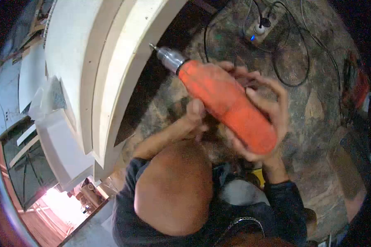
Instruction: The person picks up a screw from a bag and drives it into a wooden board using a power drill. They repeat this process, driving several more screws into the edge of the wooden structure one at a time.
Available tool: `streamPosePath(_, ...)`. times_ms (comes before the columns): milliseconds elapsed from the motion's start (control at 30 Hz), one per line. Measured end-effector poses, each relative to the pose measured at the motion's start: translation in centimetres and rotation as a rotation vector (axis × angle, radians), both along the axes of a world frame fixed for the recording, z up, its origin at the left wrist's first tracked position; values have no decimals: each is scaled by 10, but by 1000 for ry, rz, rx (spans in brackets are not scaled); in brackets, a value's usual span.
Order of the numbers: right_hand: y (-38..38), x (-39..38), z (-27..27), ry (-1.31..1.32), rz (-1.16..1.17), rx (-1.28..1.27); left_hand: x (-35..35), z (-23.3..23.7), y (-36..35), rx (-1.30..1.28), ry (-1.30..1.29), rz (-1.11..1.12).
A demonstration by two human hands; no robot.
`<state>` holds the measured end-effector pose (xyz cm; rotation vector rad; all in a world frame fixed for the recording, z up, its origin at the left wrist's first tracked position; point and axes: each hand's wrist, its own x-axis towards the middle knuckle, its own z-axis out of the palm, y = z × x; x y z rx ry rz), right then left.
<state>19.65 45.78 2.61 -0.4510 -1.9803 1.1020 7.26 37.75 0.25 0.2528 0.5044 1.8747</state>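
An orange power drill (228, 105) slants across the middle of the head view, its silver chuck (171, 59) toward the upper left. A thin bit (153, 46) sticks out of the chuck and appears at or close to the edge of a large white curved panel (127, 70). My left hand (197, 110) is closed around the front part of the body, thumb on the near side. Around the rear part, my right hand (274, 107) is wrapped, its fingers on the far side. Motion blurs both hands, and the drill's underside is hidden.
Black cables (307, 61) loop over the stained floor to a power outlet block (261, 31) with a blue light. A bare knee (173, 189) fills the lower middle. Something yellow (257, 177) shows beside it. A bright opening (64, 208) lies at lower left.
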Motion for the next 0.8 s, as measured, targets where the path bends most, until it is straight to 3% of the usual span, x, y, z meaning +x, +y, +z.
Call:
streamPosePath(100, -9, 0, 9, -1, 26, -37, 4, 5, 0, 44, -61, -48)
streamPosePath(167, -10, 5, 12, -163, 42, -89, 4, 4, 0, 32, -81, -109)
streamPosePath(300, -22, 12, -10, 5, 70, -287, 7, -3, -1, 1, -109, -199)
streamPosePath(400, -15, 24, -2, -344, 169, -130, 4, -4, -2, 3, -138, -246)
streamPosePath(433, -16, 25, -4, -353, 166, -126, 2, -4, -2, 7, -143, -259)
streamPosePath(500, -23, 31, -12, -192, 118, -244, 4, -4, -4, 6, -163, -270)
streamPosePath(600, -32, 43, -22, -264, 160, -382, 7, -4, -6, 16, -195, -263)
streamPosePath(800, -32, 40, -28, -152, 184, -408, 5, 12, -12, 53, -281, -141)
